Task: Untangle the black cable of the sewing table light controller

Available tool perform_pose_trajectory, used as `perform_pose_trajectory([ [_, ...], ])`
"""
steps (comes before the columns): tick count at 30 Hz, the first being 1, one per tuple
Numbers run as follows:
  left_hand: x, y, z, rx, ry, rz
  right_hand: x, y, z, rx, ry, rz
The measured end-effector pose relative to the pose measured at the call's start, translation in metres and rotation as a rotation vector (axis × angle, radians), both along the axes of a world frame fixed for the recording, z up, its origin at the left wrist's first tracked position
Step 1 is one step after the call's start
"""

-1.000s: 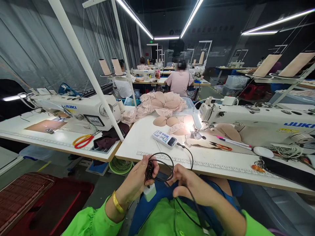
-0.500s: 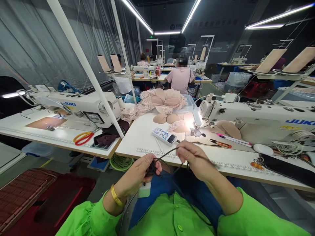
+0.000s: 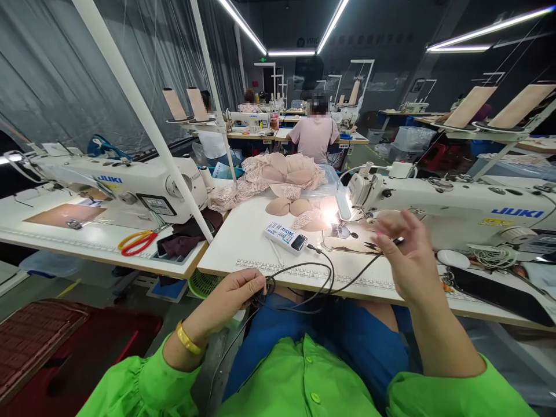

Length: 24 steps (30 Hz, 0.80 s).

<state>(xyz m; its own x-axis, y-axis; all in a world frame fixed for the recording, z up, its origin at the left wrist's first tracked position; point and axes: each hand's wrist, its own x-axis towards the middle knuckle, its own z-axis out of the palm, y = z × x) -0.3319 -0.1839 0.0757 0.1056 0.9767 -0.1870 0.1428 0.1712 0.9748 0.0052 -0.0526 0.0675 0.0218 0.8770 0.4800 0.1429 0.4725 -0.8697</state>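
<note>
My left hand (image 3: pixel 232 298) pinches a bunched part of a thin black cable (image 3: pixel 313 278) just below the front edge of the white sewing table (image 3: pixel 252 249). The cable loops over the table edge and plugs into a white power bank (image 3: pixel 285 236) lying on the table. My right hand (image 3: pixel 406 255) is raised over the table to the right, holding the far stretch of the cable taut between thumb and fingers. A white charger block seen earlier under my left hand is hidden now.
A white Juki sewing machine (image 3: pixel 456 208) with a lit lamp stands right of the power bank. Beige bra cups and lace (image 3: pixel 282 174) pile behind it. Another machine (image 3: pixel 121 182) and red-yellow scissors (image 3: pixel 136 240) sit on the left table. Other people sit working at the back.
My right hand has swung up and to the right, pulling the coiled cable out into a long line. My left hand has kept its grip near the table edge.
</note>
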Motion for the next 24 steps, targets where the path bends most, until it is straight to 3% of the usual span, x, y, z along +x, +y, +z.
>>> perform_pose_trajectory([
  [2, 0.004, 0.003, 0.007, 0.017, 0.049, -0.060, -0.016, -0.015, 0.018, 0.279, -0.378, -0.049],
  [4, 0.009, 0.006, 0.012, 0.062, 0.090, -0.123, -0.046, -0.036, 0.029, 0.485, -0.711, 0.124],
  [7, 0.015, 0.007, 0.018, 0.122, 0.135, -0.194, -0.087, -0.061, 0.031, 0.532, -0.911, 0.450],
  [10, 0.013, 0.003, 0.022, 0.116, 0.176, -0.178, -0.096, -0.064, 0.026, 0.489, -0.800, 0.493],
  [14, 0.009, 0.000, 0.022, 0.133, 0.197, -0.165, -0.077, -0.057, 0.021, 0.385, -0.490, 0.440],
  [20, 0.013, 0.010, 0.006, -0.069, -0.170, -0.044, -0.071, -0.063, 0.026, 0.259, -0.365, 0.347],
  [24, 0.012, 0.008, 0.001, -0.089, -0.303, -0.074, -0.074, -0.053, 0.032, 0.211, -0.366, 0.288],
])
